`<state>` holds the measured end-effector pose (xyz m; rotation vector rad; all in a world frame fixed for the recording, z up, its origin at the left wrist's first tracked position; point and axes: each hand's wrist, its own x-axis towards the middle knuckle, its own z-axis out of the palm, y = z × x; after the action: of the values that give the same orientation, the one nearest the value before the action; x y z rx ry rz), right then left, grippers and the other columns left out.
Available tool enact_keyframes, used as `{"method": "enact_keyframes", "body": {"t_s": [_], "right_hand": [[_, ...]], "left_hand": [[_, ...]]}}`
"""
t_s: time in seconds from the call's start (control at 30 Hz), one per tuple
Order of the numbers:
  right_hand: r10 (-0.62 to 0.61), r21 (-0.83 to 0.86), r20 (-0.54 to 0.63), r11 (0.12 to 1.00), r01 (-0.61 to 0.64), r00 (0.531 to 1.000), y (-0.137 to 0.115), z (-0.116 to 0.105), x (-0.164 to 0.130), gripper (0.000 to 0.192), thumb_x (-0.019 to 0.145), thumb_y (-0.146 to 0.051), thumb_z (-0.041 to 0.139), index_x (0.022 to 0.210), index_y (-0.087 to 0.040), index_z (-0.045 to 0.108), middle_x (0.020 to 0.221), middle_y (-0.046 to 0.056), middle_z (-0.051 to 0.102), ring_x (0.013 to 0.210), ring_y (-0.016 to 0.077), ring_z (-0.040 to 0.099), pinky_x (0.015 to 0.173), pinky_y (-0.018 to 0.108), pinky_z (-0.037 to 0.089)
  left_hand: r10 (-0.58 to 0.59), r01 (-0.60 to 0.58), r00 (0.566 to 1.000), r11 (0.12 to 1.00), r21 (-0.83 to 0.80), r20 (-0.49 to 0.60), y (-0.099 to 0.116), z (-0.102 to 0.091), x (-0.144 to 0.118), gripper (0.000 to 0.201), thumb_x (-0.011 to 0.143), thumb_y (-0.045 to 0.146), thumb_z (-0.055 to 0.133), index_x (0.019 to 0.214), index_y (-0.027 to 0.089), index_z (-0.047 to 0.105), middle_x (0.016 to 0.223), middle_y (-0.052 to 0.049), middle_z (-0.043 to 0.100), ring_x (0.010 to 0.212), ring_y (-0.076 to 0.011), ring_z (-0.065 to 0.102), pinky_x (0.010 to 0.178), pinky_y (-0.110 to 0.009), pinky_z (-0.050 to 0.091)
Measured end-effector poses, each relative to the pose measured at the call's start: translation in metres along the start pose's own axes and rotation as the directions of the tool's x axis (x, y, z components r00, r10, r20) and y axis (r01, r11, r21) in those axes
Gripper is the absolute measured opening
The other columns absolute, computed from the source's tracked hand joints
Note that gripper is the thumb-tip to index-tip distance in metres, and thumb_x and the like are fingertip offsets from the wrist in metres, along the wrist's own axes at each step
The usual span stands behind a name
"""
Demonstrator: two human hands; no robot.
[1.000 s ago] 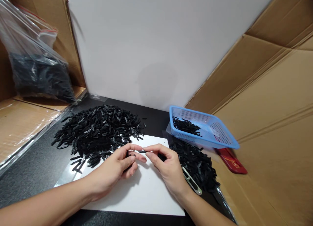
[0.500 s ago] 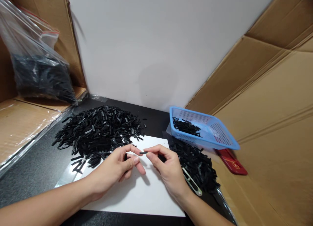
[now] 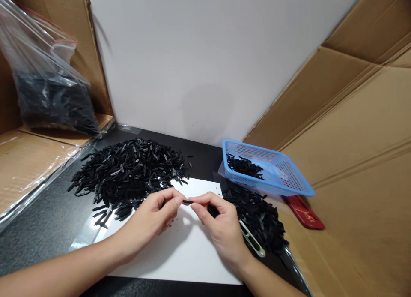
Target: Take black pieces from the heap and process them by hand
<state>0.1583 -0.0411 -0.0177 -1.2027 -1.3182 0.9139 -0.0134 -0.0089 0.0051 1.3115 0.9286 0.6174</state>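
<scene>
Between my two hands is a small black strip point(image 3: 187, 201), one end pinched by each. My left hand point(image 3: 162, 209) closes thumb and forefinger on its left end, other fingers curled under. My right hand point(image 3: 218, 217) pinches the right end, and more black pieces show inside its curled fingers. Both hands are above a white sheet point(image 3: 192, 262) dotted with tiny black crumbs. A large heap of black strips point(image 3: 128, 168) lies beyond my left hand. Another pile of black strips point(image 3: 260, 217) lies right of my right hand.
A blue perforated basket point(image 3: 272, 177) at the back right holds some black strips. Beside my right wrist lies a pale-handled tool point(image 3: 252, 239), and a red object point(image 3: 305, 213) sits below the basket. A clear bag point(image 3: 54, 95) of black material stands left. Cardboard point(image 3: 359, 160) walls the right side.
My left thumb and fingers have closed onto the strip's left end; before, the thumb was apart and the fingers spread. My right hand has stayed nearly still.
</scene>
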Motion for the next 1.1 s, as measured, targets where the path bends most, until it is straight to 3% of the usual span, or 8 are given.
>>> {"method": "enact_keyframes", "body": {"t_s": [0.17,0.27,0.4,0.53,0.83,1.1], "right_hand": [[-0.057,-0.11,-0.005,0.992,0.056,0.998,0.001,0.0,0.0,0.014,0.083,-0.027,0.066,0.084,-0.018,0.076,0.064,-0.001,0.062,0.06,0.0138,0.054,0.059,0.025,0.045],[-0.166,-0.222,-0.034,0.963,0.154,0.986,-0.001,-0.001,0.0,0.015,0.085,-0.023,0.062,0.088,-0.017,0.076,0.059,-0.003,0.057,0.054,0.0125,0.053,0.055,0.023,0.044],[-0.358,-0.359,0.051,0.864,0.351,0.932,-0.005,-0.002,-0.002,0.013,0.085,-0.013,0.061,0.085,-0.013,0.074,0.06,-0.001,0.061,0.051,0.0112,0.054,0.053,0.021,0.045],[-0.458,-0.418,0.15,0.774,0.476,0.876,-0.005,-0.001,-0.005,0.014,0.088,-0.01,0.058,0.09,-0.012,0.073,0.065,0.002,0.064,0.053,0.0118,0.056,0.054,0.022,0.045],[-0.419,-0.5,0.221,0.727,0.471,0.881,-0.01,-0.003,-0.005,0.017,0.091,-0.012,0.055,0.088,-0.016,0.072,0.063,0.002,0.065,0.054,0.0145,0.06,0.054,0.024,0.047],[-0.402,-0.541,0.316,0.668,0.511,0.86,-0.009,-0.006,-0.006,0.02,0.094,-0.013,0.051,0.091,-0.016,0.07,0.07,0.005,0.069,0.061,0.0168,0.065,0.058,0.026,0.048]], "left_hand": [[0.114,-0.109,0.993,0.979,0.17,-0.019,0.0,0.0,-0.001,0.032,0.092,0.045,0.048,0.073,0.021,0.049,0.054,0.01,0.037,0.049,-0.0091,0.03,0.048,-0.022,0.025],[0.165,-0.144,0.985,0.943,0.299,-0.046,0.0,0.0,-0.002,0.03,0.093,0.041,0.045,0.071,0.021,0.047,0.058,0.008,0.04,0.055,-0.0107,0.035,0.053,-0.023,0.028],[0.226,-0.189,0.974,0.873,0.451,-0.03,-0.001,0.001,-0.004,0.027,0.094,0.036,0.043,0.072,0.021,0.049,0.061,0.007,0.045,0.059,-0.012,0.04,0.056,-0.023,0.029],[0.272,-0.229,0.962,0.822,0.522,-0.005,-0.004,0.001,-0.004,0.026,0.095,0.031,0.041,0.074,0.021,0.051,0.062,0.006,0.048,0.059,-0.0118,0.042,0.057,-0.023,0.03],[0.346,-0.309,0.937,0.739,0.599,0.056,-0.005,0.001,-0.002,0.023,0.093,0.025,0.04,0.071,0.022,0.045,0.061,0.006,0.05,0.053,-0.011,0.042,0.053,-0.022,0.03],[0.3,-0.27,0.951,0.683,0.678,0.076,-0.018,-0.003,-0.002,0.02,0.095,0.023,0.039,0.076,0.022,0.046,0.068,0.004,0.054,0.061,-0.0131,0.049,0.057,-0.024,0.03]]}}
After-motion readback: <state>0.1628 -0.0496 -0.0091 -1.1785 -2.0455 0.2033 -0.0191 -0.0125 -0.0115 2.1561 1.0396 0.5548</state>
